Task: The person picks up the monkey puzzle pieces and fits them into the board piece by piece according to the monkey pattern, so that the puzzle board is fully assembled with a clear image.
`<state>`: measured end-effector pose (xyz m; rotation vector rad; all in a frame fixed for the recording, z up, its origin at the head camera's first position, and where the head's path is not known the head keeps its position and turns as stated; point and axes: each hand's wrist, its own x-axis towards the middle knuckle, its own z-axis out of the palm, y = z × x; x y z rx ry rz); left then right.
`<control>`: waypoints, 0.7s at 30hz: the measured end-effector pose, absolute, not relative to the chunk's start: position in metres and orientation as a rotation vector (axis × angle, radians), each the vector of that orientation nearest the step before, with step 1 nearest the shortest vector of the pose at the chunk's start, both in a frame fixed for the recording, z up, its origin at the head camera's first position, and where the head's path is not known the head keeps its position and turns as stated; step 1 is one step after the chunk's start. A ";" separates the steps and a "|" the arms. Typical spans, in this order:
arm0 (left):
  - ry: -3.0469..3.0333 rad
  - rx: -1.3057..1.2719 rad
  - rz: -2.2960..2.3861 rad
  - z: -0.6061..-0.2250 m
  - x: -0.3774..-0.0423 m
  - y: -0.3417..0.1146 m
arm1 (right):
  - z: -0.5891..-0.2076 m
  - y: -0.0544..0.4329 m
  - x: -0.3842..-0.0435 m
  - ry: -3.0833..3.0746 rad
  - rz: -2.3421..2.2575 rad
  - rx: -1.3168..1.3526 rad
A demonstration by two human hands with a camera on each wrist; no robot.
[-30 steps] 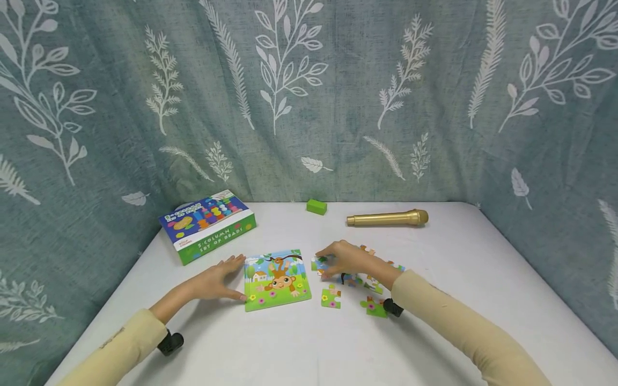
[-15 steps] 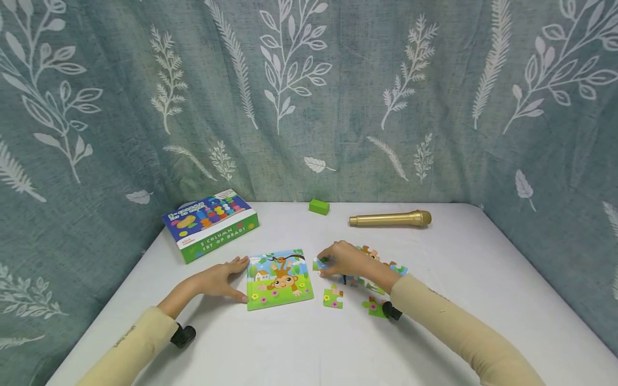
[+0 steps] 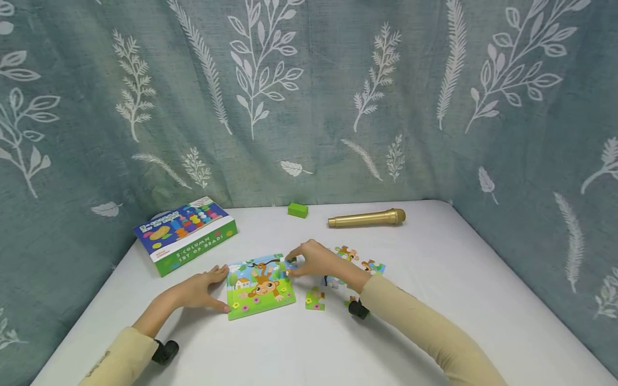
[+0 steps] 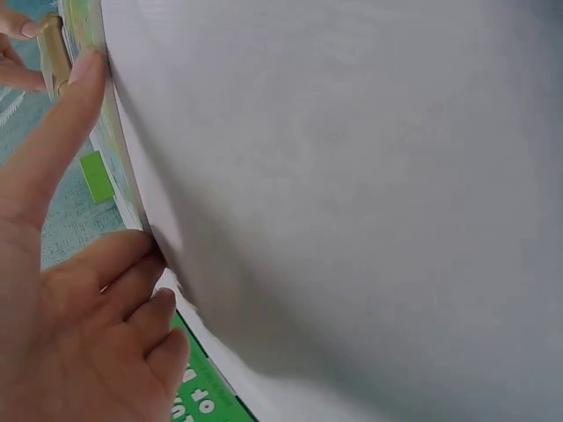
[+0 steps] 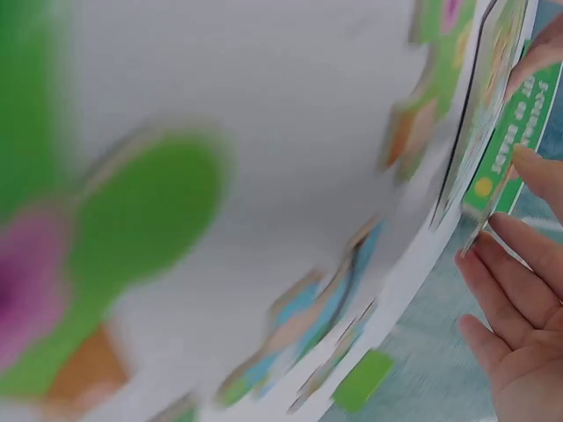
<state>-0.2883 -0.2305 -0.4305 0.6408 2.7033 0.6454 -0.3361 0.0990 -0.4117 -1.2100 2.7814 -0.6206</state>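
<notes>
In the head view, a square picture board (image 3: 260, 289) with a monkey hanging upside down lies on the white table. My left hand (image 3: 200, 289) rests against its left edge, thumb at the near corner and fingertips at the far one. With thumb and fingers, my right hand (image 3: 316, 259) pinches a small blue and green jigsaw piece (image 3: 291, 265) at the board's upper right corner. That piece shows only as a thin edge in the right wrist view. A flower-printed jigsaw piece (image 3: 315, 299) lies right of the board. More loose jigsaw pieces (image 3: 346, 253) are partly hidden behind my right wrist.
A bead-set box (image 3: 185, 230) stands at the back left. Along the table's far edge lie a green block (image 3: 298, 210) and a gold toy microphone (image 3: 367, 218). A leaf-patterned curtain (image 3: 270, 161) hangs behind and at both sides.
My right hand has moved left with the jigsaw piece, from beside the loose pieces to the board's upper right corner. My left hand stays at the board's left edge. The head view has shifted.
</notes>
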 end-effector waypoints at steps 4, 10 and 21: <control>2.708 0.624 0.616 -0.427 -0.285 -0.232 | -0.410 0.076 -0.331 2.748 -0.572 -1.250; 2.708 0.611 0.561 -0.423 -0.291 -0.226 | -0.407 0.052 -0.327 2.734 -0.506 -1.312; 2.719 0.560 0.563 -0.424 -0.293 -0.234 | -0.417 0.014 -0.328 2.694 -0.478 -1.305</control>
